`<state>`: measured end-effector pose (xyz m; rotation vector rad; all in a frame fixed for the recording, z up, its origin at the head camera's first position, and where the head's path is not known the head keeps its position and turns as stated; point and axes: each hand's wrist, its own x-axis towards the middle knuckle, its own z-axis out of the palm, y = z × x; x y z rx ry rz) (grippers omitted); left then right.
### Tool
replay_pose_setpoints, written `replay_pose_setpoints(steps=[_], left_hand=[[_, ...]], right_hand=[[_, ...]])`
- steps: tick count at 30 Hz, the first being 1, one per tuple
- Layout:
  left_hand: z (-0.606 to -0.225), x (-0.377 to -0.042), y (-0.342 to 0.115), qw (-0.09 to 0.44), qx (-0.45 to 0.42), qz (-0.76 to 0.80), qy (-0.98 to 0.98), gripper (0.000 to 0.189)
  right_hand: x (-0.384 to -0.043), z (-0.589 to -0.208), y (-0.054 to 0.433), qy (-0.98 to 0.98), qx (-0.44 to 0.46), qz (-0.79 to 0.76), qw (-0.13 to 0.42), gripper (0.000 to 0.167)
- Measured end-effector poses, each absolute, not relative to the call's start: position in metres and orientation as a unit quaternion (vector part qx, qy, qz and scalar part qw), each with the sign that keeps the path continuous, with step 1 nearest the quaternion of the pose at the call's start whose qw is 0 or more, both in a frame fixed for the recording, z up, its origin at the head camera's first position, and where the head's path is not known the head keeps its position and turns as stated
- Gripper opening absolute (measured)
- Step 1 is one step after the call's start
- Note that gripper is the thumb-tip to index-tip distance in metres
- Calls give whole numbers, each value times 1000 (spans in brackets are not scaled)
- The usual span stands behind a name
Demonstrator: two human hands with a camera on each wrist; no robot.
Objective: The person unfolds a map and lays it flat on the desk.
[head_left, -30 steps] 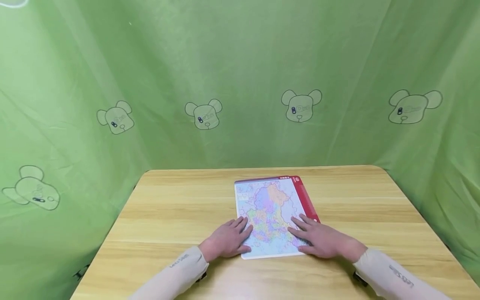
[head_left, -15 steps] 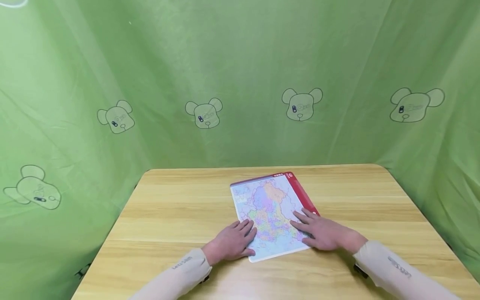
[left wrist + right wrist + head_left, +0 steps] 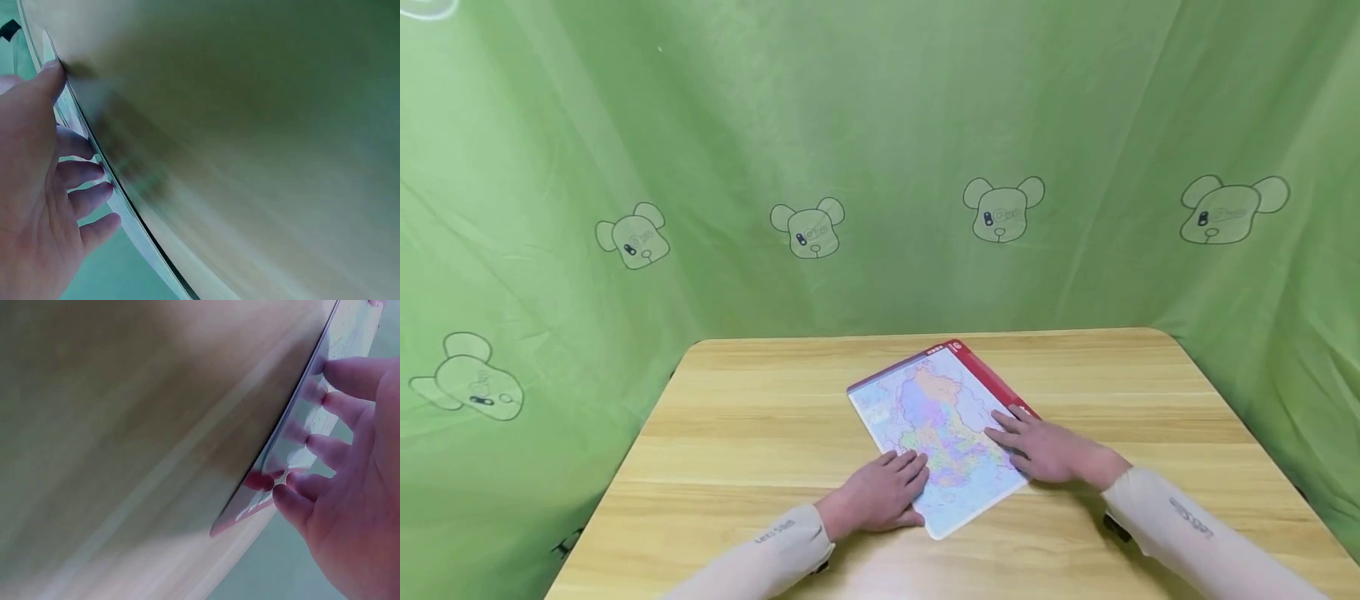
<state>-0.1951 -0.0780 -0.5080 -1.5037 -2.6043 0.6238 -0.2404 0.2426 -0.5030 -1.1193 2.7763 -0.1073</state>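
Observation:
A flat, thin map sheet (image 3: pixel 936 417) with a coloured map, a white margin and a red border lies on the wooden table, turned at a slant. My left hand (image 3: pixel 880 493) rests on its lower left edge, fingers extended over the surface. On the lower right side, my right hand (image 3: pixel 1047 448) presses with spread fingers near the red strip. The left wrist view shows the left fingertips (image 3: pixel 103 228) along the sheet's edge. In the right wrist view, the right hand (image 3: pixel 362 469) touches the glossy surface (image 3: pixel 294 434) with its fingertips, which are mirrored in it.
The light wooden table (image 3: pixel 737 433) extends around the sheet on every side. A green curtain (image 3: pixel 895 108) printed with bear heads hangs behind the table and along both sides. Pale sleeves (image 3: pixel 767 550) cover both forearms.
The map sheet has rotated counterclockwise on the table, its top swinging left and its lower edge right. The left hand has moved right and nearer; the right hand has slid slightly away.

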Motion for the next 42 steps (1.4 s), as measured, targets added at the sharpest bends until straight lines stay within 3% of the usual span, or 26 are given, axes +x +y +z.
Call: replay_pose_setpoints(steps=[13, 30, 42], left_hand=[[-508, -194, -64, 25, -497, 170, -850, 66], [-499, -252, -104, -32, -397, 78, -914, 62], [-502, -261, -115, -70, -363, 64, -927, 62]], right_hand=[[-249, -504, 246, 934, -349, -41, 61, 45], [-208, -493, 225, 932, -353, -64, 49, 55], [-194, -498, 221, 924, -372, -58, 60, 55]])
